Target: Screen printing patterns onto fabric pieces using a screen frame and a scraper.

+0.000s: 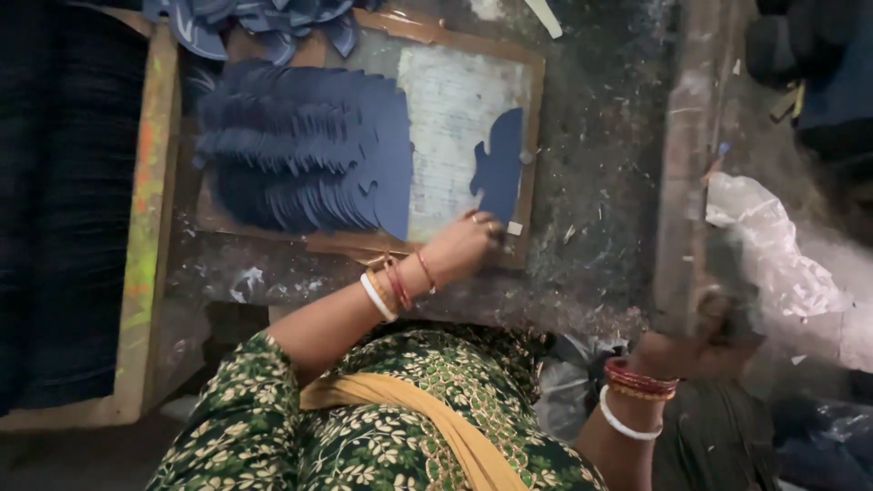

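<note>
1. My left hand (468, 241) is at the lower edge of the wooden board (436, 36), fingers curled together and pressing by the single dark blue cut piece (502, 168) lying on the pale sheet (450, 118).
2. My right hand (696, 350) grips a lever-like handle (687, 182), fingers wrapped tight.
3. Fanned stack of blue pieces (300, 145) sits just left.
4. Judging: positioning step; next wants a steady hold.
</note>
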